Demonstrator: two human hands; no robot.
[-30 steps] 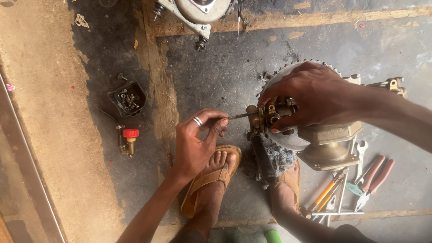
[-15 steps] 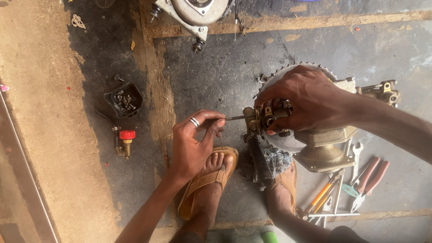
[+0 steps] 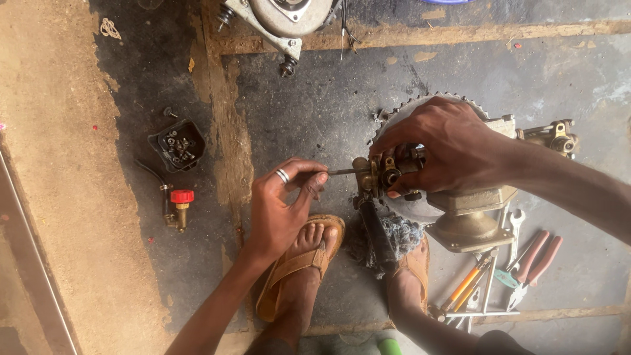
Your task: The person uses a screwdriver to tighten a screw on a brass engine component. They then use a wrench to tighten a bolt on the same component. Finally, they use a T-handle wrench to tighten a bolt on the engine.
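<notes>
Closest to the person, two feet in tan sandals [image 3: 296,266] rest on the stained concrete floor [image 3: 315,105], the right one beside a wad of grey rag [image 3: 394,236]. Just above the left foot, the left hand [image 3: 279,207], a silver ring [image 3: 282,175] on one finger, has its fingers [image 3: 309,181] curled in and pressed together, pinching the end of a thin metal rod [image 3: 345,171] that runs level toward the right. The rod's far tip meets a small brass carburetor [image 3: 381,174], held up off the floor just over the rag. The right hand [image 3: 447,148] comes in from the right and closes over the top of that carburetor, fingers wrapped round it and the thumb tucked under, so much of the part is hidden. Under and behind this hand sit a tan metal housing [image 3: 470,223] and a toothed sprocket [image 3: 394,121]. To the right of the feet lie pliers with red handles [image 3: 532,263], an orange-handled screwdriver [image 3: 463,286] and a spanner [image 3: 514,227]. Off to the left, well apart from the hands, stand a brass valve with a red knob [image 3: 179,207] and, a bit farther, a small black tray of screws [image 3: 177,144]. Farthest away, at the top edge, lies a grey engine casing [image 3: 276,20].
</notes>
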